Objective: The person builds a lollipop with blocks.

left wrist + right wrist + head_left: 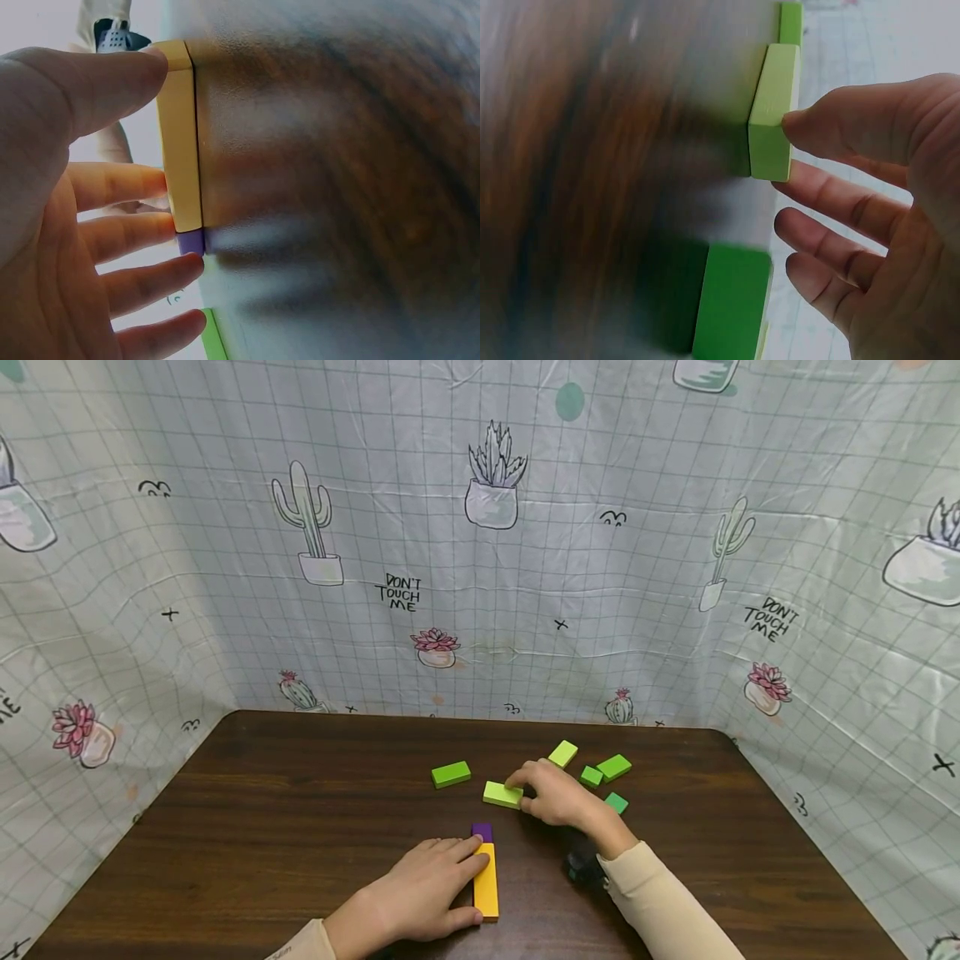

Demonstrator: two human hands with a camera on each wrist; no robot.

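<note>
On the brown table, my left hand lies along a long yellow block with fingers extended. In the left wrist view its thumb touches the near end of the yellow block, and fingertips rest at its side and by the purple block. That purple block stands end to end with the yellow one at its far end. Farther forward, my right hand pinches the right end of a lime-green block between thumb and index finger. Its other fingers are loosely bent, holding nothing.
Left of the right hand lies a bright green block. Behind that hand are a lime block, a small green block and another green block. A darker green block sits beside the right wrist. A patterned curtain surrounds the table.
</note>
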